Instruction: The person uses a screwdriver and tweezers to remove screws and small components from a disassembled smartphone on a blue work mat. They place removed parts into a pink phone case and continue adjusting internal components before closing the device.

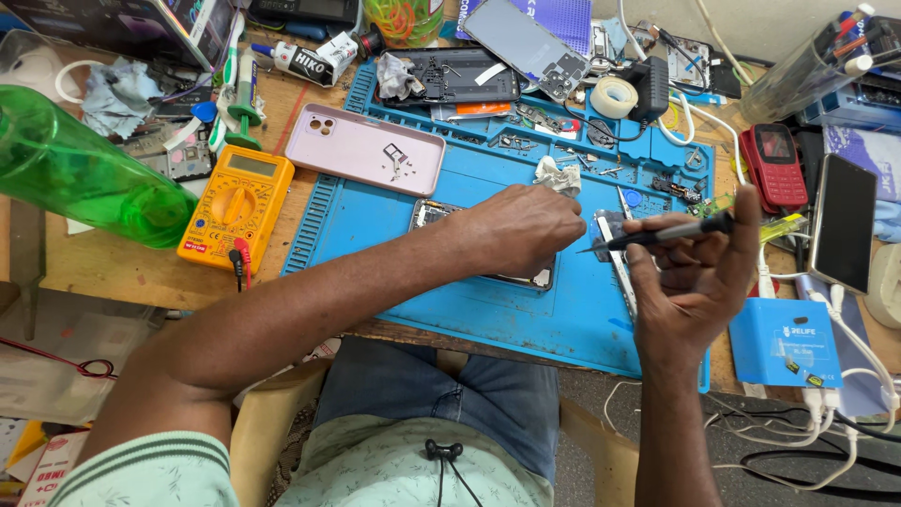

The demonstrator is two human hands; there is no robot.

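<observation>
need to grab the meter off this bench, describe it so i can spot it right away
Start at the big blue work mat covering the middle of the wooden bench. Just off its left edge, right of the green plastic bottle, lies the multimeter. It is the only orange-yellow box there, with a round dial, a small screen and red and black plugs at its lower end.

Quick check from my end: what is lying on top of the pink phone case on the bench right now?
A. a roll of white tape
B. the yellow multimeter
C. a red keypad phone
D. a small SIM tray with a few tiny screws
D: a small SIM tray with a few tiny screws lies on the pink phone case; the yellow multimeter sits beside the case, on the wooden bench.
</observation>
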